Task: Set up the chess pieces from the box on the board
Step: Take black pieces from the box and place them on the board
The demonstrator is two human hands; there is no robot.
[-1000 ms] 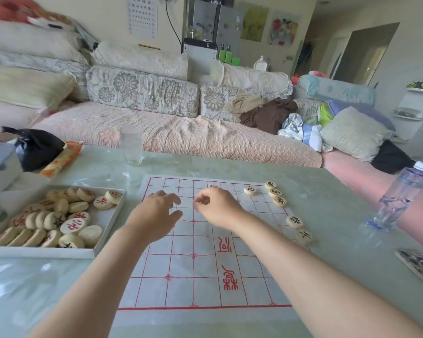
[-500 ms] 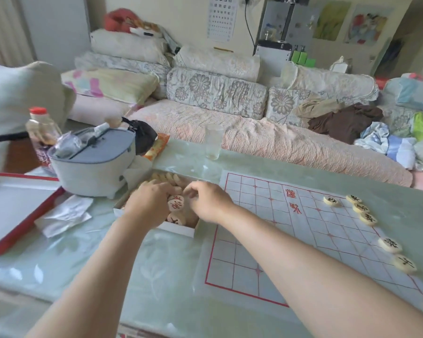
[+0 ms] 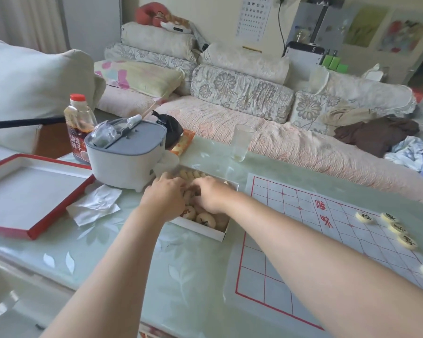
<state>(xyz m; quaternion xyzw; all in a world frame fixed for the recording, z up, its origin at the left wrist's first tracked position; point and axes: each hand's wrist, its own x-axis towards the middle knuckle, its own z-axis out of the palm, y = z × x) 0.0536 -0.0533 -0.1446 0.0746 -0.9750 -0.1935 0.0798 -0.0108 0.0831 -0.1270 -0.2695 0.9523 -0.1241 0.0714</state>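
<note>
I have the left hand (image 3: pixel 164 198) and the right hand (image 3: pixel 211 195) side by side, almost touching, backs up. The fingers (image 3: pixel 166 179) bend downward and their tips are hidden, so I cannot tell if they hold something. The left forearm (image 3: pixel 103 264) reaches forward; the right forearm (image 3: pixel 303 240) slants to the left.

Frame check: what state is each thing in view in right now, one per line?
box, open, pieces inside
box lid, off, lying upturned on the table
board, laid flat, mostly bare
placed pieces, flat, near the board's right edge
left hand, in the box, grip hidden
right hand, in the box, grip hidden
glass, upright, almost empty
sauce bottle, upright, capped
</note>
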